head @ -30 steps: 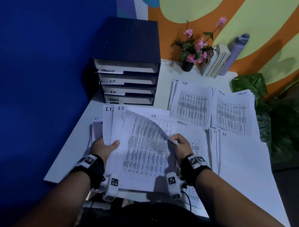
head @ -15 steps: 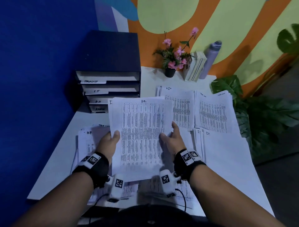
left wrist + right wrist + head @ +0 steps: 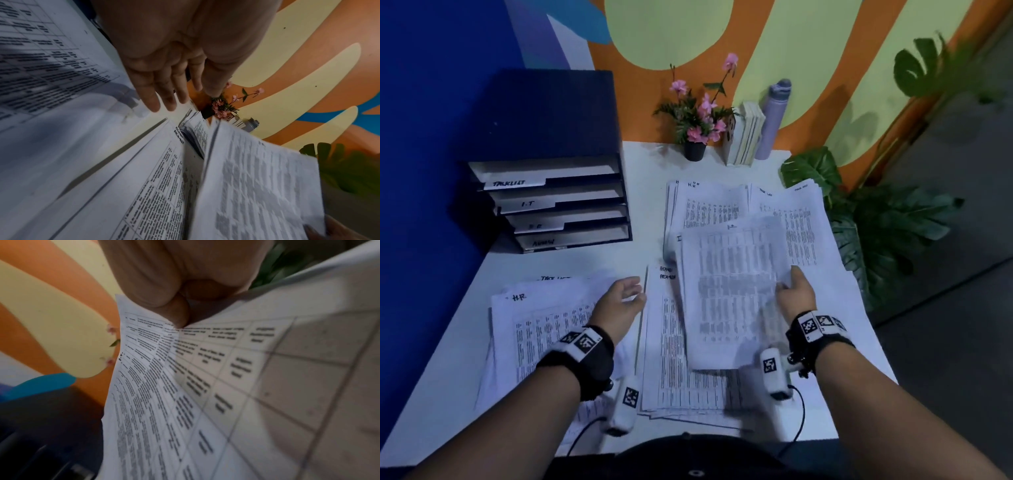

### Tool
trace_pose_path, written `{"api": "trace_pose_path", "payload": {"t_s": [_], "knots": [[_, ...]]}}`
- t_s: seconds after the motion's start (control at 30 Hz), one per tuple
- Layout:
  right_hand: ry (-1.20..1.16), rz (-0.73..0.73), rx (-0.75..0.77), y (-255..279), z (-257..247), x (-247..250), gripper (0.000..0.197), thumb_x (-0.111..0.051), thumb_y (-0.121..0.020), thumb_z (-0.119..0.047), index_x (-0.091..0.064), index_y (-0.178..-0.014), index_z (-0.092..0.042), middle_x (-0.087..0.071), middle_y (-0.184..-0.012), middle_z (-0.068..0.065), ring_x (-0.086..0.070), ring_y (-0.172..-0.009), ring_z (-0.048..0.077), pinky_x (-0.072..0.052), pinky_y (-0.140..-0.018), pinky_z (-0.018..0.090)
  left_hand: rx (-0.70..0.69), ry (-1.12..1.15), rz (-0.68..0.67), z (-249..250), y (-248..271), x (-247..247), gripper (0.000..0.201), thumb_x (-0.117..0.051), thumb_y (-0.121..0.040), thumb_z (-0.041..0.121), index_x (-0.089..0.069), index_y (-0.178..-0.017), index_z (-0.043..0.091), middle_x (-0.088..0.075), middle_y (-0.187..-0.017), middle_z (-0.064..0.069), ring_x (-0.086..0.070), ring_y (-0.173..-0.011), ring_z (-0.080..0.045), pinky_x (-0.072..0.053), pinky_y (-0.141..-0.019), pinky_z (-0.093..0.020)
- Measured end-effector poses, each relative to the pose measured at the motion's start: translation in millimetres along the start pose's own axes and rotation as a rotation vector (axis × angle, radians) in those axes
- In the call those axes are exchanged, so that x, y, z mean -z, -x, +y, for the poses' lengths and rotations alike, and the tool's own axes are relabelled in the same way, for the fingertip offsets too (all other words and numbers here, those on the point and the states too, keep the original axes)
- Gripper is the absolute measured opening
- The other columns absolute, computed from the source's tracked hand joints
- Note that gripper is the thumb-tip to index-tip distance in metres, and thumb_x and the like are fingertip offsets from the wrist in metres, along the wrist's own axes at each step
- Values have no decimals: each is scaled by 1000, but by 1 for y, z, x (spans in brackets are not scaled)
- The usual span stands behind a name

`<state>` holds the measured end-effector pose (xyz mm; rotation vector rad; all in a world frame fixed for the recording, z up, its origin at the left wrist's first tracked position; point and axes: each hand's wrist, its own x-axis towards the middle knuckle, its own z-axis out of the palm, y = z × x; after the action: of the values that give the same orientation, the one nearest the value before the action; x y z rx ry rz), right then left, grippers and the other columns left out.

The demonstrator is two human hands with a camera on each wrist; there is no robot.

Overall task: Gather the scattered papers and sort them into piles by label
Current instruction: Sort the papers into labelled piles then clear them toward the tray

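The right hand (image 3: 796, 296) pinches a sheaf of printed sheets (image 3: 732, 294) by its right edge, thumb on top, holding it raised above the table (image 3: 592, 263) near the right edge. The left hand (image 3: 618, 305) hovers with relaxed fingers, holding nothing, over the H.R pile (image 3: 541, 325) at the front left corner.

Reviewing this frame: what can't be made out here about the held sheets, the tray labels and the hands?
- Held sheets: label and text smeared by motion blur in the head view; count unclear.
- Right hand: grip fingers behind the paper, only the thumb shows, right wrist view.
- Third tray label: too small and dim, head view.
- Left hand: open; contact with the HR pile can't be told.
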<state>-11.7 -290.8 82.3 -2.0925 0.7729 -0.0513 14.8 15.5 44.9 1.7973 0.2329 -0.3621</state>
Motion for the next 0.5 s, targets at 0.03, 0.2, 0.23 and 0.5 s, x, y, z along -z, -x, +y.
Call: {"api": "trace_pose_path", "payload": {"t_s": [0.03,0.2,0.23,0.5], "knots": [[37,47,8,-7,10,13,38,-40,-98,-1,-43,-136,-7,-53,-128,17,-54,-109,31,-39,-82,25,-4,-15,19,-1,-1,-2,33,-57,-95,17,-52,-127,22,-57,-127,3,-56,-114,-17,-43,-104,-39],[254,101,-127,-41,59,74,42,-39,-93,-5,-43,-134,-13,-58,-109,21,-56,-84,35,-46,-73,35,-1,-119,130,-8,-3,-6,35,-56,-94,15,-53,-129,19,-53,-135,-4,-52,-122,-20,-40,-104,-37],[313,92,-154,-46,66,82,43,-41,-91,-5,-44,-133,-14,-58,-106,20,-56,-85,36,-49,-77,38,3,-162,145,-10,-4,-5,36,-56,-94,16,-53,-130,21,-51,-137,-5,-50,-124,-21,-40,-105,-38],[744,-37,25,-31,76,38,71,-56,-89,-29,-20,-151,-36,-17,-158,3,-24,-140,32,-29,-112,53,68,-544,253,-37,-12,-1,53,-59,-91,25,-43,-142,22,-24,-156,-7,-28,-141,-28,-28,-114,-43]]}}
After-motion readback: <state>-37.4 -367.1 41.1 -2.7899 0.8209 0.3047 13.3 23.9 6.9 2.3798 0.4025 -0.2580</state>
